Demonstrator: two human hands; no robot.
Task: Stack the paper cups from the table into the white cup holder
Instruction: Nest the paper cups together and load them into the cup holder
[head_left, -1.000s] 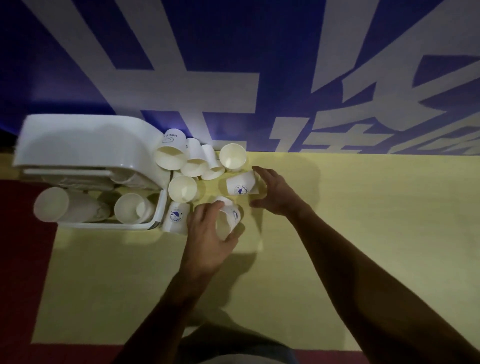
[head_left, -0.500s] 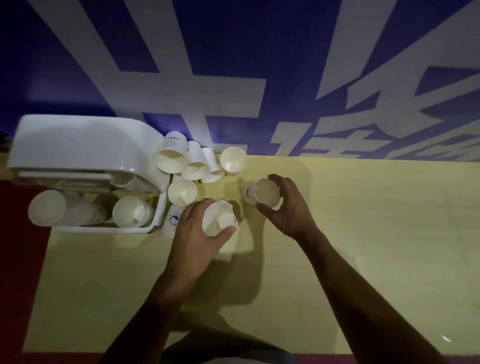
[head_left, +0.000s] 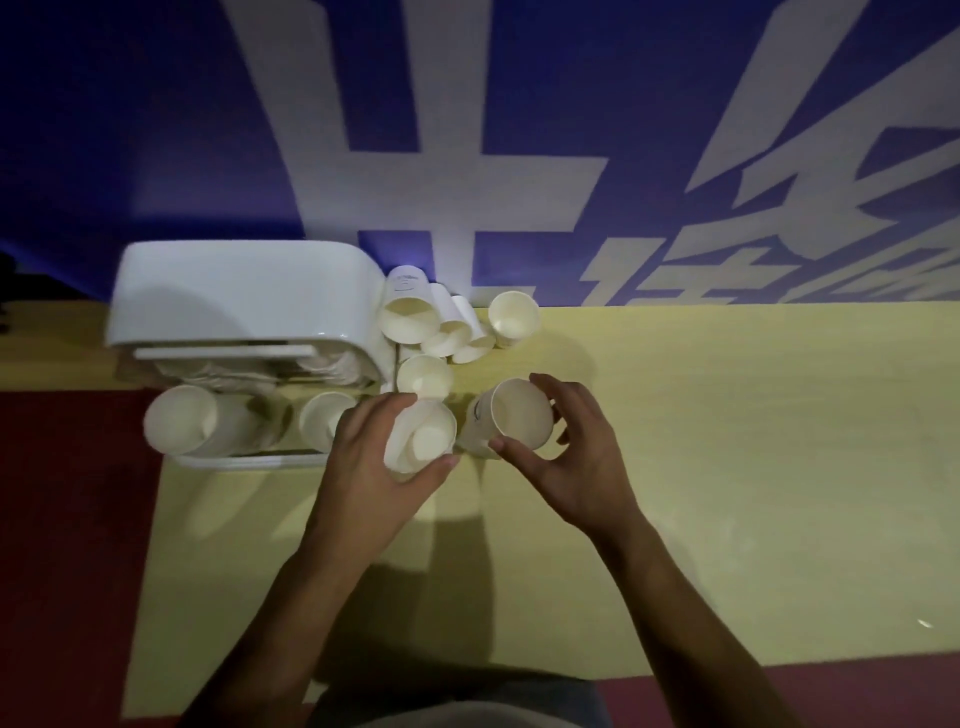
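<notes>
Paper, thin and white: the cups look very light and easy to crush. A soft hold round the wall, just below the rolled rim, seems safest, with no squeeze across the open mouth.

In the head view, the left hand (head_left: 371, 467) has its grip curled round one paper cup (head_left: 423, 441), its mouth tilted towards the camera, just in front of the white cup holder (head_left: 244, 296). The right hand (head_left: 576, 467) has its grip closed on a second cup (head_left: 517, 415), thumb on the near wall and fingers round the far side. It is close beside the first cup; whether the two touch I cannot tell.

More loose cups (head_left: 423, 376) cluster on the yellow worktop (head_left: 727, 467) against the holder's right side. A long stack (head_left: 182, 428) and a shorter stack (head_left: 322, 421) lie in the holder's lower tray.

The light is dim. The left-hand cup may have another nested inside it, but that is unclear. The holder's inner shelf is lost in shadow, and the left hand covers part of the shorter stack.
</notes>
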